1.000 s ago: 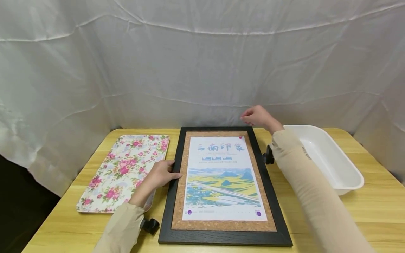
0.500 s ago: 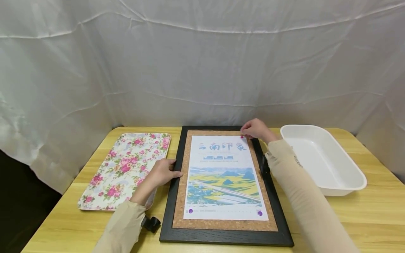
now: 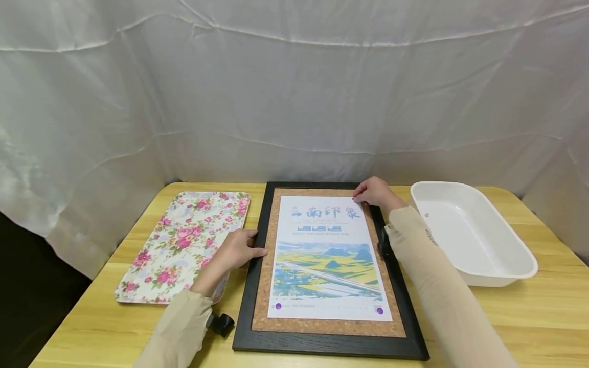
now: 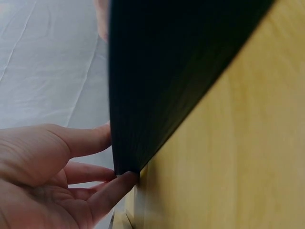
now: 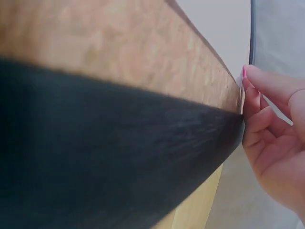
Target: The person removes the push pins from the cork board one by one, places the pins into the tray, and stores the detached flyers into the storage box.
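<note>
A cork board [image 3: 262, 306] in a black frame lies on the table, bearing a printed paper poster [image 3: 322, 309] with a landscape picture. Purple thumbtacks sit at the poster's lower left corner [image 3: 278, 306] and lower right corner [image 3: 379, 311]. My left hand [image 3: 236, 249] holds the frame's left side, thumb on top and fingers against its outer edge in the left wrist view. At the poster's upper right corner, my right hand [image 3: 375, 192] pinches a pinkish-red thumbtack [image 5: 244, 71] between thumb and forefinger. The fingers mostly cover the tack, so its point is hidden.
Left of the board lies a floral tray [image 3: 184, 245], partly behind my left forearm. A white plastic basin [image 3: 474, 235] stands to the right, beyond my right sleeve. Behind the wooden table [image 3: 520, 312] hangs a pale grey cloth [image 3: 294, 102].
My right hand has come down from above the board's far edge to the poster's upper right corner and now pinches the red thumbtack there. My left hand has stayed on the frame.
</note>
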`<move>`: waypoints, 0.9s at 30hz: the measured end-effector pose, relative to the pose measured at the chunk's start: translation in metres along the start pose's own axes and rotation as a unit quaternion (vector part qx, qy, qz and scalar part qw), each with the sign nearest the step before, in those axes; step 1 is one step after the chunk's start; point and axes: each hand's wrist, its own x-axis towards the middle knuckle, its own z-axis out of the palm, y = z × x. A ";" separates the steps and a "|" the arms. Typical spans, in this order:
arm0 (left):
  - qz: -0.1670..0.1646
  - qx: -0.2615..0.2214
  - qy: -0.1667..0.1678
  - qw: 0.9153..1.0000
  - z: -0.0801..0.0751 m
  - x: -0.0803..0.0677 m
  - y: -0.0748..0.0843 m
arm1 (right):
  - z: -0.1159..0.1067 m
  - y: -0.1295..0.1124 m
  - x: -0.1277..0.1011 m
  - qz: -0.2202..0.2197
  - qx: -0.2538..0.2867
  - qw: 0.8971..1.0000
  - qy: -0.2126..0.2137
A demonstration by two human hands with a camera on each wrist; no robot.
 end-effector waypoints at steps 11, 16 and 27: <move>0.005 0.002 0.006 1.000 0.001 0.000 -0.003 | 0.006 0.003 0.007 -0.002 0.013 1.000 0.014; 0.001 0.005 0.010 1.000 0.000 0.000 -0.002 | 0.004 -0.002 0.007 -0.028 -0.023 0.999 0.015; -0.002 -0.007 0.006 1.000 0.002 0.000 -0.002 | -0.003 -0.007 0.003 -0.007 -0.028 0.998 -0.053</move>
